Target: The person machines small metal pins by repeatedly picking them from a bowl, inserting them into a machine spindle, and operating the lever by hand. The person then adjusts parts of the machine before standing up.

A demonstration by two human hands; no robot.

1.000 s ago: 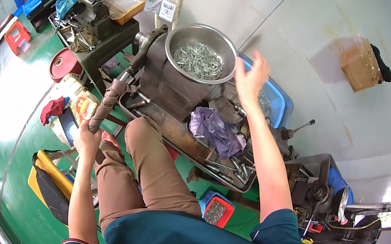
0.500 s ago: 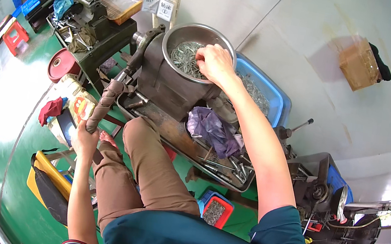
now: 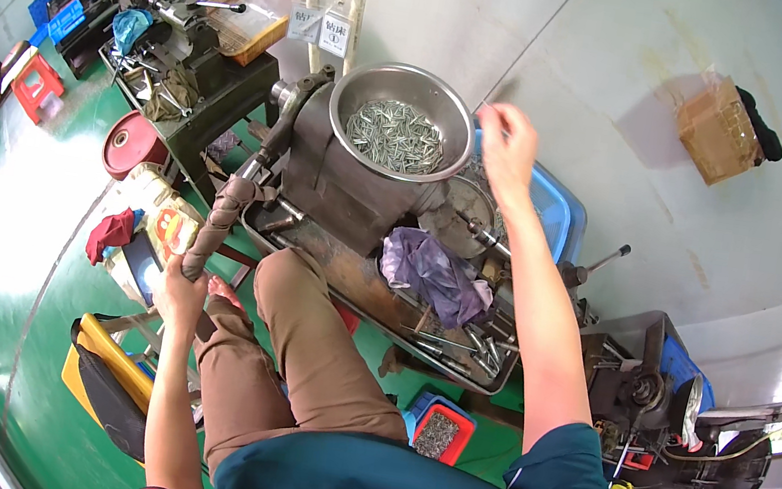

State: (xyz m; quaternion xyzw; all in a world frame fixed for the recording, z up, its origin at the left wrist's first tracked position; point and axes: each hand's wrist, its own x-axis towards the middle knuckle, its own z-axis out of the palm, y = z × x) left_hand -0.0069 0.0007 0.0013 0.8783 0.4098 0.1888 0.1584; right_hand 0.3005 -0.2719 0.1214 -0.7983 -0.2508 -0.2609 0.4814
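My left hand (image 3: 179,289) grips the lower end of a long wrapped lever handle (image 3: 226,210) that runs up to a dark metal machine (image 3: 343,192). A steel bowl (image 3: 352,97) full of small metal pins sits on top of the machine. My right hand (image 3: 507,146) is raised to the right of the bowl, above a blue crate (image 3: 558,209), with thumb and finger pinched on a thin metal pin (image 3: 481,106). My knees in brown trousers are in front of the machine.
A purple rag (image 3: 437,272) lies on the machine's tray among loose tools. A small red bin (image 3: 438,434) of metal parts stands on the green floor. A second bench with tools and an orange tray (image 3: 233,18) is at the back left. A yellow stool (image 3: 104,374) stands to my left.
My right hand dipped into the steel bowl half a second ago and has now lifted out to the right with a pin pinched in it. The left hand stayed on the lever.
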